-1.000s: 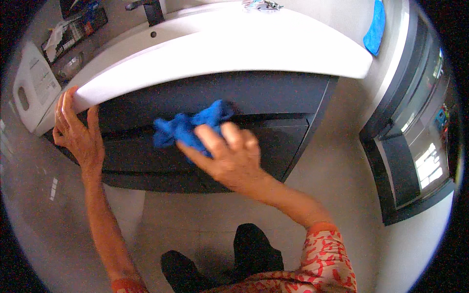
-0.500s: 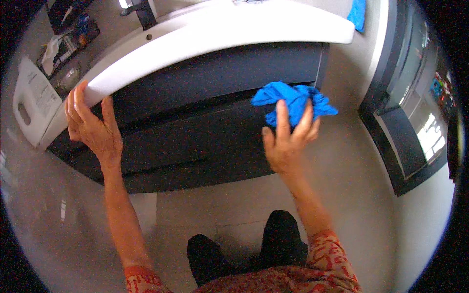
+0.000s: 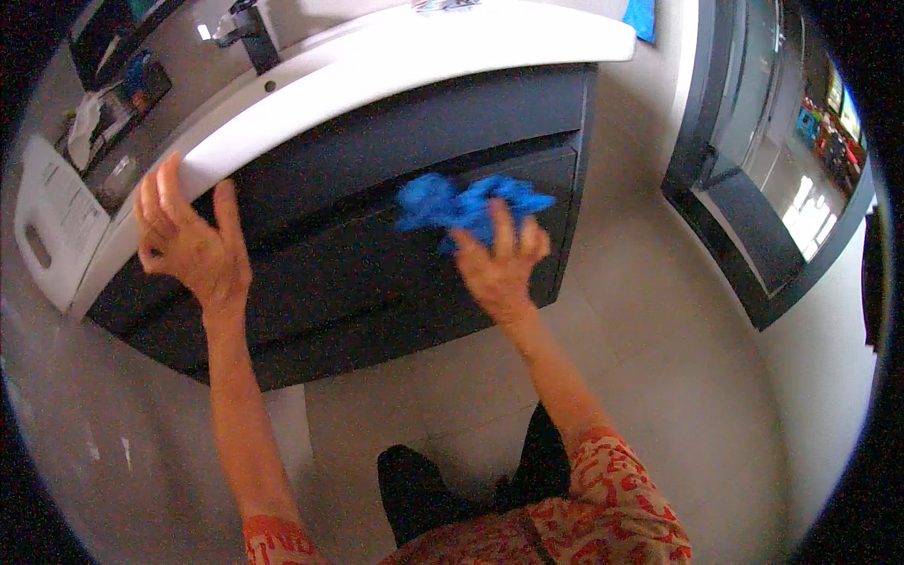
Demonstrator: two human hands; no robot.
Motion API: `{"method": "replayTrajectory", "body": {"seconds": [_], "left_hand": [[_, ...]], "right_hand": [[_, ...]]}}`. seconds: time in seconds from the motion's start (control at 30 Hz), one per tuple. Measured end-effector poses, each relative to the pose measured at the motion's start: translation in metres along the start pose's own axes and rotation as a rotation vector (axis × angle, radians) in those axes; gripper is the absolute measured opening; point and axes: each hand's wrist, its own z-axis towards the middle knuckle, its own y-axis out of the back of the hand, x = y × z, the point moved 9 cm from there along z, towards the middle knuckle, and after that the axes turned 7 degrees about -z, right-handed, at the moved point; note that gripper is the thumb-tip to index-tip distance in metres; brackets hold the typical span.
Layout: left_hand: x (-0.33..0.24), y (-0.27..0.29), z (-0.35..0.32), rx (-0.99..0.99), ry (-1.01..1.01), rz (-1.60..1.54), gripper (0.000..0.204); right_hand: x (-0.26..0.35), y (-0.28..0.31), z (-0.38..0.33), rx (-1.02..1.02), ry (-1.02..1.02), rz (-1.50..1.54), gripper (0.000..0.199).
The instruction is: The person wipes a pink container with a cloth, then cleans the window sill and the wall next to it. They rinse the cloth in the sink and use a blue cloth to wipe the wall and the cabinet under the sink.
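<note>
My right hand (image 3: 499, 264) holds a crumpled blue cloth (image 3: 476, 209) against the dark front of the vanity cabinet (image 3: 339, 264). Its fingers press into the lower part of the cloth, which spreads out to both sides and looks slightly blurred. On the left, my left hand (image 3: 198, 235) grips the front edge of the white washbasin (image 3: 377, 71), fingers over the rim and thumb against its underside. The cabinet has long horizontal grooves between its drawer fronts.
A dark faucet (image 3: 254, 38) stands at the basin's back. At the left end are a white board-like piece with a handle hole (image 3: 61, 221) and a dark tray of small items (image 3: 118, 104). Another blue cloth (image 3: 640, 19) hangs at right, near a dark-framed doorway (image 3: 697, 141).
My right hand and the blue cloth have moved left across the cabinet front. My left hand stays on the basin's edge. The whole view has shifted slightly.
</note>
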Motion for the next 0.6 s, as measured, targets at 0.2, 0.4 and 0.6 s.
{"method": "replayTrajectory", "body": {"seconds": [0.2,0.4,0.6], "left_hand": [[-0.029,0.005,-0.024,-0.037,-0.047,-0.191,0.065],[-0.015,-0.012,-0.128,0.193,0.245,-0.369,0.065],[-0.016,-0.021,-0.143,0.278,0.184,-0.204,0.067]], "right_hand": [[-0.063,-0.017,-0.067,0.247,-0.421,-0.088,0.061],[-0.001,-0.018,-0.116,0.393,-0.166,0.085,0.057],[0.032,0.000,-0.028,0.241,0.021,0.103,0.035]]}}
